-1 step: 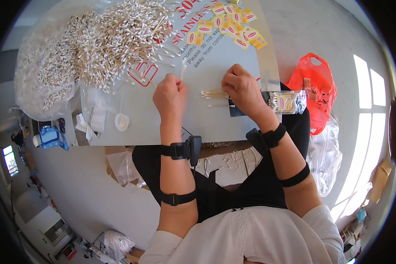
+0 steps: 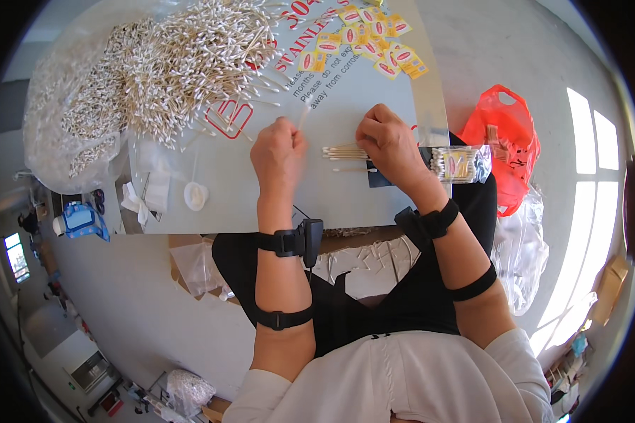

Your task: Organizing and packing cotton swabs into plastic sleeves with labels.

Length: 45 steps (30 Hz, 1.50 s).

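Note:
My left hand (image 2: 279,149) is closed in a pinch over the tabletop. A blurred cotton swab (image 2: 305,113) sticks up from its fingertips. To the right, my right hand (image 2: 388,141) is also closed, its fingers curled down at the ends of a small row of cotton swabs (image 2: 342,151). Whatever its fingertips hold is hidden. One single swab (image 2: 349,170) lies just below that row, its right end over a dark flat piece (image 2: 379,179). By my right wrist lies a clear packet of swabs (image 2: 461,164) with a yellow label.
A big heap of cotton swabs (image 2: 190,63) spills from a clear plastic bag (image 2: 46,141) at the far left. Yellow-and-white labels (image 2: 367,39) are scattered at the back. A small white dish (image 2: 196,196) sits near the front edge. A red plastic bag (image 2: 504,134) is beyond the table's right side.
My left hand has shifted slightly right, and the swab in it has moved right and leans more. My right hand stays in place.

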{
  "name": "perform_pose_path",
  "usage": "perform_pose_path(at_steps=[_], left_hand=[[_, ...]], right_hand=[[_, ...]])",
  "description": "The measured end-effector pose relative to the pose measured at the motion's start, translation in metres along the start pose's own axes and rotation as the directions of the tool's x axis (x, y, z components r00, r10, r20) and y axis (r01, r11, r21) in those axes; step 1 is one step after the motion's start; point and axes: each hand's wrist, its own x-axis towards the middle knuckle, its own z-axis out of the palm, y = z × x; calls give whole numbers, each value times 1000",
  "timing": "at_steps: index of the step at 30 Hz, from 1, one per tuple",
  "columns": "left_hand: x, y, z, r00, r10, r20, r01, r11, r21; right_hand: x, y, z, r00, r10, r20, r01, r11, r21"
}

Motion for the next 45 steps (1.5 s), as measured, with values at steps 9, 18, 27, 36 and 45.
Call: perform_pose_path(at_steps=[9, 18, 27, 36, 45], left_hand=[[55, -11, -21, 888, 441, -131, -407, 886, 221], [93, -14, -19, 794, 605, 65, -606, 778, 169], [50, 28, 22, 833, 538, 126, -533, 843, -78], [44, 31, 8, 851, 503, 153, -481, 863, -156], [51, 25, 8, 868, 478, 137, -476, 878, -48]], right_hand=[[-3, 1, -3, 1000, 23, 11, -24, 997, 68], [-3, 0, 0, 1000, -6, -23, 8, 998, 68], [-8, 2, 1, 999, -27, -31, 28, 998, 62], [-12, 2, -1, 998, -48, -44, 50, 997, 56], [-12, 0, -1, 998, -58, -41, 60, 996, 60]])
